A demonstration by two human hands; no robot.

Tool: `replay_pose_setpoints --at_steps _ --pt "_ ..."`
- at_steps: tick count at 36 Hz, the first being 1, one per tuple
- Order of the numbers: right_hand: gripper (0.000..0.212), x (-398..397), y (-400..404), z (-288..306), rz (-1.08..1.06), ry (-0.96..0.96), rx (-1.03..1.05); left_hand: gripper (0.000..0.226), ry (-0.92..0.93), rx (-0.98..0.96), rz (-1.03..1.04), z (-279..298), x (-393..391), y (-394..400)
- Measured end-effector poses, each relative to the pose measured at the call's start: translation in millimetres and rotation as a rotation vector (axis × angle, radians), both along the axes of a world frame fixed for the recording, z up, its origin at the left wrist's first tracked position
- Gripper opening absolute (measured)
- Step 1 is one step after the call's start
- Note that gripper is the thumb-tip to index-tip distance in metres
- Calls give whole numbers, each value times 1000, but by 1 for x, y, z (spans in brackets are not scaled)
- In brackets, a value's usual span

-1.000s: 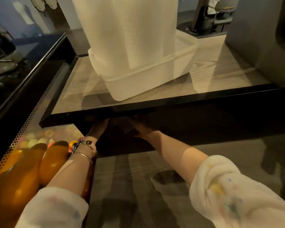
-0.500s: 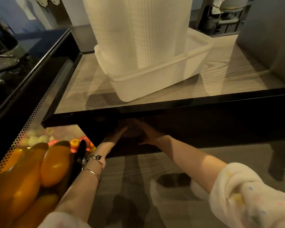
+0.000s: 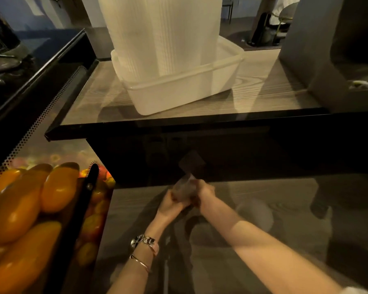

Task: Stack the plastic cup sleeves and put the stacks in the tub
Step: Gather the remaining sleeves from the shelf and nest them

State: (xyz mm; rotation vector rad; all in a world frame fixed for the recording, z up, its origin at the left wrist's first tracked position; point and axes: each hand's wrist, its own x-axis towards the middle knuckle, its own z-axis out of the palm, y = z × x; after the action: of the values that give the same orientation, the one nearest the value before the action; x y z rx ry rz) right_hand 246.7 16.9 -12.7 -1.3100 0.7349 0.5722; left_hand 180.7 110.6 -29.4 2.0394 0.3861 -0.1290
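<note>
A white plastic tub point(image 3: 179, 92) stands on the wooden counter point(image 3: 263, 85), with tall white stacks of cup sleeves point(image 3: 157, 32) standing in it and rising out of view. Below the counter's front edge, my left hand point(image 3: 170, 205) and my right hand point(image 3: 204, 193) together grip a small clear plastic cup sleeve point(image 3: 185, 187), which points up and away into the dark space under the counter. Its far end is dim and hard to make out.
A perforated black bin of orange and red fruit point(image 3: 30, 209) stands at the left. A dark grey appliance point(image 3: 338, 49) occupies the counter's right end. The black counter edge point(image 3: 179, 126) overhangs my hands. Wood-grain floor lies below.
Both hands have drawn back out from the dark space under the counter toward me, and now hold a clear cup sleeve that was not visible before.
</note>
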Motion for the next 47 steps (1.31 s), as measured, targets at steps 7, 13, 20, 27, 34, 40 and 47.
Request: replay_pose_setpoints --at_steps 7,13,20,27,34,40,47 --pt "35 -63 -11 -17 330 -493 -310 67 38 -26 122 -16 -34 -6" --pt "53 -83 -23 -29 487 -484 -383 73 -31 -78 134 -26 -46 -11" --pt "74 -91 -38 -2 541 -522 -243 69 -167 -137 183 -14 -55 -16" --pt "81 -103 -57 33 640 -728 -306 68 -252 -168 186 28 -79 -20" --pt "82 -101 -78 61 643 -966 -293 69 -354 -167 146 66 -80 -37" --pt "84 -96 -112 76 566 -1053 -390 68 -348 -91 28 82 -65 -63" --pt "86 -104 -163 68 417 -1005 -437 78 -269 -99 -71 80 -59 -109"
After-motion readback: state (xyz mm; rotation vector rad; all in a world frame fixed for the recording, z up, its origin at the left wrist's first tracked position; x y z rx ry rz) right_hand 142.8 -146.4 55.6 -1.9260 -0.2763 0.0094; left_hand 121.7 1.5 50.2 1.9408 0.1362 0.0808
